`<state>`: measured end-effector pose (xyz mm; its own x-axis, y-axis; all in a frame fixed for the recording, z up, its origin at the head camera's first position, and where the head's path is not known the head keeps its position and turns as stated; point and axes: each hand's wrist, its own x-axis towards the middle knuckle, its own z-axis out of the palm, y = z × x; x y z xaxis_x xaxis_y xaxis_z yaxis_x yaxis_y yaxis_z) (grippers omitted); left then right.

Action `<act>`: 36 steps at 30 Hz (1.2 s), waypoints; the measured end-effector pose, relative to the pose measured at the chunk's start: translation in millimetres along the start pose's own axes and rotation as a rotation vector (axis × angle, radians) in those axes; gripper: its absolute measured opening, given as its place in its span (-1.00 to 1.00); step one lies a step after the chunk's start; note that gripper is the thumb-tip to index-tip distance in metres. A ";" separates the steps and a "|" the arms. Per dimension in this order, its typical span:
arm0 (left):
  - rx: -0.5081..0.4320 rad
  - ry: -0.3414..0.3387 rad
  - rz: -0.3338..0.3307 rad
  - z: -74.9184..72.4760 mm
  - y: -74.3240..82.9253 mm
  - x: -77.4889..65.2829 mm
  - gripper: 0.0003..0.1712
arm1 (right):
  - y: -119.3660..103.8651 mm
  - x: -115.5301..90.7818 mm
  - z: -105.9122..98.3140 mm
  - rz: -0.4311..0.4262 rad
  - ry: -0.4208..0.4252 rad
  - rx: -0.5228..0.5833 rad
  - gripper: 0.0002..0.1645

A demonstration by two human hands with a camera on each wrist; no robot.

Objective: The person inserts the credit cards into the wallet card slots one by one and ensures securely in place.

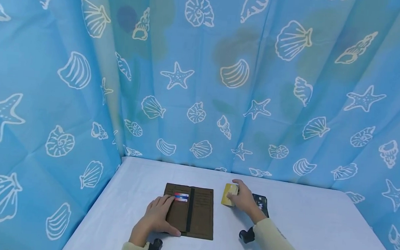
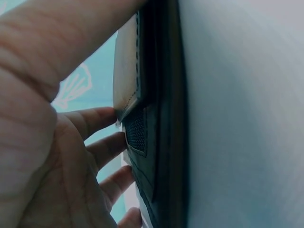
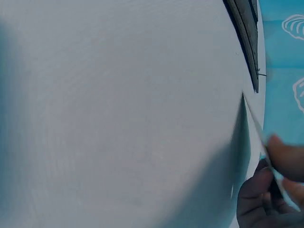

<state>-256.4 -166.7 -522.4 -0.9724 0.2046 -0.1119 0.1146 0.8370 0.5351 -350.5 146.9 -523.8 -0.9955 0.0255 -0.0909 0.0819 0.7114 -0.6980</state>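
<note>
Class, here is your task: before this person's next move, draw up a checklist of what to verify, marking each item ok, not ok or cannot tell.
1. Wallet lying open: ok, both halves face up.
2. Left hand on it: ok, touching its left half.
3. Gold card in grip: ok, pinched by the right hand.
4. Gold card at the wallet: not ok, it is apart, off to the right.
5. Striped card fully seated in the left half: cannot tell, only part shows.
6. Black card in full view: not ok, the right hand and wrist partly hide it.
</note>
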 end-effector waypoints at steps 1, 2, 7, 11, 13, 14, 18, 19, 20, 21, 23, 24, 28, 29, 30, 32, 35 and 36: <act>0.000 -0.003 -0.002 -0.6 -0.2 -0.4 0.38 | -0.4 -0.1 0.8 -0.007 0.006 0.006 -0.27; 0.006 -0.007 -0.004 -0.9 -0.7 -0.6 0.38 | -0.3 0.0 2.1 -0.010 0.000 0.011 -0.30; 0.016 -0.009 -0.010 -3.5 -1.7 -2.7 0.38 | 0.4 2.5 7.4 0.013 -0.050 0.019 -0.31; 0.012 -0.005 -0.021 -4.5 -1.5 -2.2 0.38 | 1.0 7.3 7.2 0.022 -0.056 0.050 -0.14; 0.011 -0.005 -0.023 -4.2 -2.0 -1.6 0.37 | 1.2 9.5 6.3 0.022 -0.054 0.074 -0.06; 0.011 -0.005 -0.022 -4.2 -2.2 -1.5 0.37 | 1.4 10.5 5.8 0.018 -0.055 0.081 -0.05; 0.011 -0.003 -0.004 -3.1 -3.9 -1.3 0.37 | -0.5 12.6 3.2 0.017 -0.061 0.090 -0.03; 0.011 -0.002 0.000 -2.9 -4.3 -1.2 0.37 | -1.3 12.9 2.3 0.011 -0.061 0.081 -0.03; 0.011 -0.002 0.005 -2.3 -4.5 -0.8 0.37 | -2.2 13.4 1.6 0.011 -0.061 0.075 -0.03; 0.010 -0.001 0.007 -1.5 -5.0 -0.2 0.38 | -3.4 13.5 0.5 0.009 -0.062 0.070 -0.03; 0.012 -0.003 0.008 0.4 -5.6 0.7 0.38 | -5.2 14.7 -0.8 -0.001 -0.061 0.053 -0.03; 0.010 -0.004 0.008 1.1 -5.7 1.0 0.38 | -6.4 15.3 -1.7 -0.005 -0.062 0.049 -0.03; 0.011 -0.007 0.010 4.1 -5.7 2.2 0.39 | -11.5 19.8 -3.8 -0.028 -0.063 0.046 -0.04; 0.010 -0.005 0.009 4.4 -5.6 2.4 0.39 | -13.5 21.0 -4.2 -0.037 -0.064 0.051 -0.05; 0.010 -0.005 0.008 4.5 -5.4 2.4 0.39 | -15.9 22.4 -4.2 -0.046 -0.067 0.052 -0.05; 0.013 -0.005 0.006 4.4 -5.1 2.7 0.39 | -21.0 25.7 -3.7 -0.055 -0.077 0.062 -0.05; 0.015 -0.005 0.004 3.1 -4.6 3.1 0.40 | -29.3 30.3 -2.2 -0.081 -0.085 0.065 -0.04; 0.018 -0.005 0.006 2.7 -4.6 3.4 0.40 | -32.1 31.9 -1.6 -0.085 -0.085 0.062 -0.03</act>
<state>-259.7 -168.5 -527.5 -0.9708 0.2118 -0.1128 0.1239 0.8449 0.5204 -384.9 126.0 -503.1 -0.9917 -0.0946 -0.0873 0.0026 0.6633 -0.7484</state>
